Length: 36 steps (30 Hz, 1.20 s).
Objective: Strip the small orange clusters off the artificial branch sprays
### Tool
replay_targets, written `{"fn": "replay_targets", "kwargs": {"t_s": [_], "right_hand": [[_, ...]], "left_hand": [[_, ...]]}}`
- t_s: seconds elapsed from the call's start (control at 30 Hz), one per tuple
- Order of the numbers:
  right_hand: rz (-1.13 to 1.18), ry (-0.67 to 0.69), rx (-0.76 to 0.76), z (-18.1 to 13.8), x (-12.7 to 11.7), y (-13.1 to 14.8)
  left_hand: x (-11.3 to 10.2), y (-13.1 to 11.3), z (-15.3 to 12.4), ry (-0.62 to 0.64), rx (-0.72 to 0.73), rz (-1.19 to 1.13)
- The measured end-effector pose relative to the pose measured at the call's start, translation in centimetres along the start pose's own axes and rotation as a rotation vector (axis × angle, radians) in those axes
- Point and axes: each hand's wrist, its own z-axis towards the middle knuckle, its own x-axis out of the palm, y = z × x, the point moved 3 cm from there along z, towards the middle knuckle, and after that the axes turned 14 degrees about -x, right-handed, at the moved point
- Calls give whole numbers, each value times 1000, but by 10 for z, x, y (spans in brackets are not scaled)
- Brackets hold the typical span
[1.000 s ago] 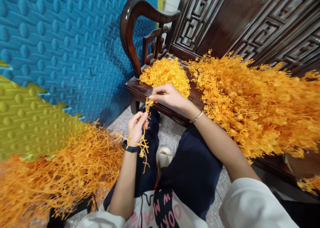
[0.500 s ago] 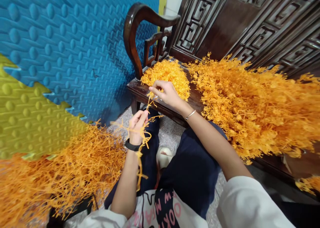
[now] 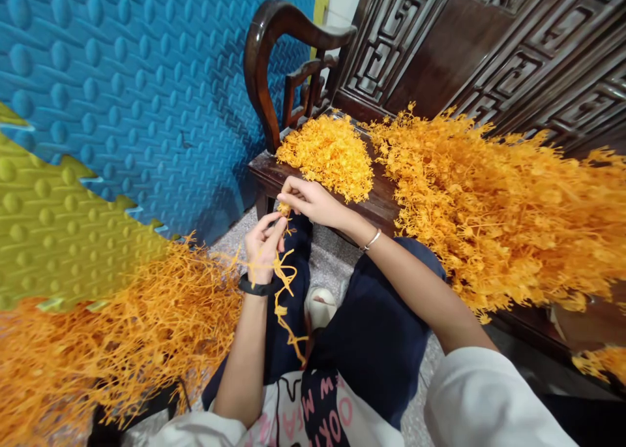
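My left hand [image 3: 263,246] is closed in a pinch on an orange plastic sprig [image 3: 283,289] that dangles over my lap. My right hand [image 3: 309,200] is closed too, pinching a small orange piece at the sprig's top end, right beside my left fingertips. Just beyond my right hand lies a small heap of picked orange bits [image 3: 328,153] on the dark wooden bench [image 3: 274,173]. A black band is on my left wrist, a thin bracelet on the right.
A large pile of orange sprigs [image 3: 493,199] covers the bench to the right. Another pile of bare orange stems [image 3: 112,336] lies at lower left. Blue and yellow foam mats [image 3: 122,88] stand behind. Carved dark wood panels [image 3: 464,36] back the bench.
My right hand came back from the small heap on the bench to the sprig's top by my left hand. The sprig now hangs lower over my lap.
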Motion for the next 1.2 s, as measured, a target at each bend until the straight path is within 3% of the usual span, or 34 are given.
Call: {"fn": "replay_targets", "kwargs": {"t_s": [0.1,0.23,0.37,0.53,0.8,0.97,1.03,1.13,1.2], "right_hand": [[93,10,59,-1,3,-4],[165,156,118,-2,6,-3],[102,200,104,-4,4,2],[-39,175,5,-4,2,2],[21,-231,127,2,1,-10],[-21,-363,150,12,3,-12],[-118,-502,160,15,-20,-17],[-261,-799,158,10,-74,-34],[-234,-883,177,4,-103,-51]], "left_hand": [[-2,3,2,-27,25,20],[-1,6,3,38,51,-24],[0,7,4,94,89,-22],[2,6,2,67,96,85],[7,-2,-1,84,72,-23],[5,-5,0,78,70,-105],[5,-1,-2,89,51,-80],[9,7,-4,108,6,-66],[12,10,-5,116,-9,-77]]}}
